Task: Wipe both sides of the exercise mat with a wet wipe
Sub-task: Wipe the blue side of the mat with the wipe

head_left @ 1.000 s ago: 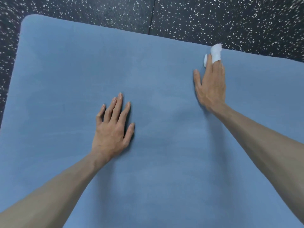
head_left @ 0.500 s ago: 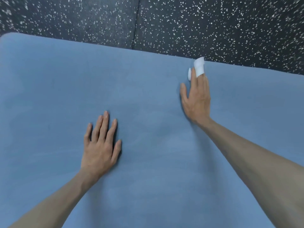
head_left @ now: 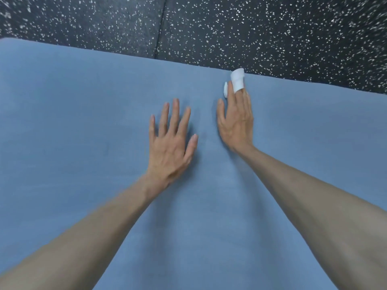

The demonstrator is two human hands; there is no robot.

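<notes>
A blue exercise mat (head_left: 83,126) is laid flat on a black floor (head_left: 230,28) speckled with white, and most of the head view is filled by it. Its far edge is seen running across the upper part of the view, with the floor beyond that edge. A seam in the floor is seen meeting the mat's far edge near its middle.

The left hand (head_left: 170,141) is placed palm down on the mat, well inside the far edge. Its fingers are straight and spread, and nothing is held by it.

The right hand (head_left: 235,120) is set on the mat just beside the left hand, on the side nearer the far edge. The two hands are apart, with a narrow strip of mat visible between the thumbs. The right fingers are extended and kept close together.

A white wet wipe (head_left: 237,80) is pressed onto the mat under the right fingertips. One folded end is seen projecting past the fingertips and reaching the mat's far edge; a smaller white part is visible beside the index finger. The rest of the wipe is hidden under the fingers, and how it is folded cannot be determined.

Both bare forearms are seen extending over the mat from its near side.
</notes>
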